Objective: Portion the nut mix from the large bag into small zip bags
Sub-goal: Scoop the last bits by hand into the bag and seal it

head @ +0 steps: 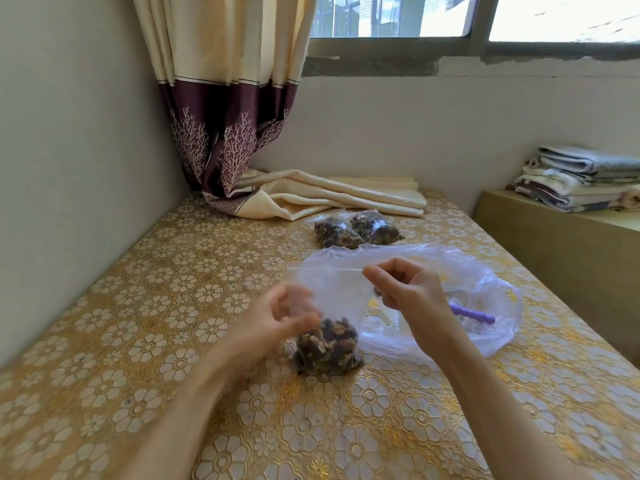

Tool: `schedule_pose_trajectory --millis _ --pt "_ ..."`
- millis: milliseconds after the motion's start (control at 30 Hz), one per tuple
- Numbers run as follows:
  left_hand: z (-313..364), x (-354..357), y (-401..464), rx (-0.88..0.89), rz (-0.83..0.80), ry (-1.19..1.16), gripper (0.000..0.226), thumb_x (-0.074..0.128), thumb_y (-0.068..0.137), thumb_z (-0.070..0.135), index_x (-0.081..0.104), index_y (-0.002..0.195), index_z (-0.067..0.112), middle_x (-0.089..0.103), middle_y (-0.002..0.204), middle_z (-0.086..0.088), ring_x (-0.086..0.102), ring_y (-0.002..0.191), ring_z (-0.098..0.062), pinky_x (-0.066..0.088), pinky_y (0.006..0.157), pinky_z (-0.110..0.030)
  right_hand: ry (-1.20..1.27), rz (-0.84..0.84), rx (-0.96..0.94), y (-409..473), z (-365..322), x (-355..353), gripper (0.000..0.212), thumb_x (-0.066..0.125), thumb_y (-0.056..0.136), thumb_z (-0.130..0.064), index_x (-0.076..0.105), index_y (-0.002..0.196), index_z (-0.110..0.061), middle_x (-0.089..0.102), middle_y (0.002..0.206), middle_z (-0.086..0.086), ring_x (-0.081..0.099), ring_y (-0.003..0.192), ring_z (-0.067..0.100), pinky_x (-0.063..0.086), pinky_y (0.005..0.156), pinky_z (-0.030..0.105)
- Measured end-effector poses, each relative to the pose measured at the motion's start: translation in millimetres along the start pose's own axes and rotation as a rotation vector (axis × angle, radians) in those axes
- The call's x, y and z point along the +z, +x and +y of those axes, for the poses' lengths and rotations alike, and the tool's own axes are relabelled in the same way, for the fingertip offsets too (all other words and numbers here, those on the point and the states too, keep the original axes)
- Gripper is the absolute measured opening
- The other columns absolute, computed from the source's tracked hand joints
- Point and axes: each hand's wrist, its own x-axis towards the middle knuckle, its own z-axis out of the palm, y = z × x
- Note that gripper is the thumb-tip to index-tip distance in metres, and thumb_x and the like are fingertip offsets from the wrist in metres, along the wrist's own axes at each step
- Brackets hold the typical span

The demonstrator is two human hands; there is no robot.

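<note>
Plastic zip bag (332, 303): right hand (405, 289) pinches seal; left hand (277, 317) blurred, apparently gripping side.

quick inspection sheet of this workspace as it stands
surface: table with a gold flower-pattern cover
job's things: small zip bag with nut mix at its bottom, resting on the table; two filled bags lie behind; large bag lies slumped, purple scoop inside
clutter: curtain end lying on the table
grippers: right hand pinches the zip strip; left hand at the bag's side, blurred
cables: nothing seen
surroundings: window, folded towels on a ledge
</note>
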Motion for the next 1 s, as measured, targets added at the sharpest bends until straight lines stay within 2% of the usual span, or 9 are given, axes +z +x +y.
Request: schedule_pose_trajectory --millis 100,200,300,500,633,733,833,900,1000 --pt "-9 7 3 -0.075 -0.131 0.305 0.048 0.075 0.061 0.055 0.054 0.102 0.047 0.064 0.096 0.017 0.058 0.082 0.010 0.041 0.069 -0.014 0.028 0.048 0.020 1 2 1 0.016 0.067 0.081 -0.019 0.062 0.071 -0.008 0.047 0.058 0.004 0.039 0.052 0.011 0.035 0.048 0.017" --pt "-14 12 8 -0.047 -0.101 0.320 0.046 0.078 0.063 0.046 0.054 0.103 0.047 0.063 0.099 0.018 0.058 0.086 0.008 0.041 0.071 -0.014 0.094 0.059 0.023 2 3 3 0.015 0.066 0.084 -0.017 0.059 0.074 -0.007 0.054 0.053 -0.001 0.042 0.047 0.009 0.035 0.045 0.017" --pt "-16 8 6 -0.014 -0.019 0.224 0.040 0.078 0.066 0.039 0.058 0.101 0.039 0.066 0.096 0.011 0.061 0.083 0.003 0.044 0.073 -0.016 0.156 0.042 0.023 0 4 7 0.009 0.060 0.088 -0.011 0.059 0.081 -0.005 0.061 0.059 0.001 0.053 0.052 0.012 0.038 0.045 0.018" --pt "-22 -10 2 0.019 0.298 -0.239 0.046 0.069 0.064 0.042 0.060 0.104 0.023 0.070 0.096 0.000 0.065 0.091 -0.012 0.052 0.072 -0.017 0.102 0.056 -0.015 4 7 13 0.012 0.051 0.093 -0.007 0.059 0.102 -0.008 0.066 0.073 0.005 0.063 0.065 0.015 0.051 0.059 0.022" --pt "-29 -21 8 0.002 0.559 -0.491 0.044 0.067 0.066 0.034 0.061 0.104 0.013 0.067 0.104 -0.010 0.065 0.098 -0.021 0.051 0.084 -0.033 -0.150 0.158 -0.116 42 5 11 0.012 0.050 0.095 -0.009 0.059 0.094 -0.016 0.065 0.077 0.004 0.063 0.072 0.018 0.053 0.066 0.026" --pt "-34 -28 14 0.004 0.706 -0.614 0.038 0.067 0.068 0.029 0.060 0.102 0.012 0.066 0.104 -0.010 0.067 0.092 -0.017 0.051 0.085 -0.035 -0.495 0.212 -0.196 101 8 12 0.014 0.051 0.093 -0.013 0.065 0.096 -0.011 0.066 0.083 0.004 0.063 0.082 0.021 0.047 0.071 0.027" --pt "-39 -29 17 0.008 0.768 -0.623 0.031 0.068 0.071 0.027 0.060 0.098 0.014 0.065 0.105 -0.010 0.068 0.087 -0.012 0.051 0.083 -0.034 -0.882 0.067 -0.125 157 25 17 0.029 0.053 0.092 -0.021 0.062 0.114 -0.006 0.067 0.109 0.013 0.060 0.101 0.024 0.044 0.086 0.030" --pt "-39 -28 17 -0.010 0.769 -0.572 0.041 0.069 0.063 0.035 0.060 0.098 0.015 0.066 0.103 -0.008 0.066 0.093 -0.017 0.049 0.090 -0.039 -1.081 -0.067 -0.040 182 40 22 0.040 0.054 0.092 -0.028 0.055 0.124 -0.005 0.061 0.122 0.016 0.055 0.113 0.029 0.042 0.095 0.037" --pt "-38 -28 19 -0.039 0.768 -0.523 0.054 0.071 0.053 0.046 0.061 0.098 0.018 0.067 0.100 -0.005 0.062 0.099 -0.022 0.045 0.095 -0.043 -1.227 -0.189 0.077 201 60 32 0.049 0.062 0.087 -0.039 0.049 0.120 -0.005 0.056 0.122 0.016 0.054 0.103 0.029 0.042 0.076 0.035"
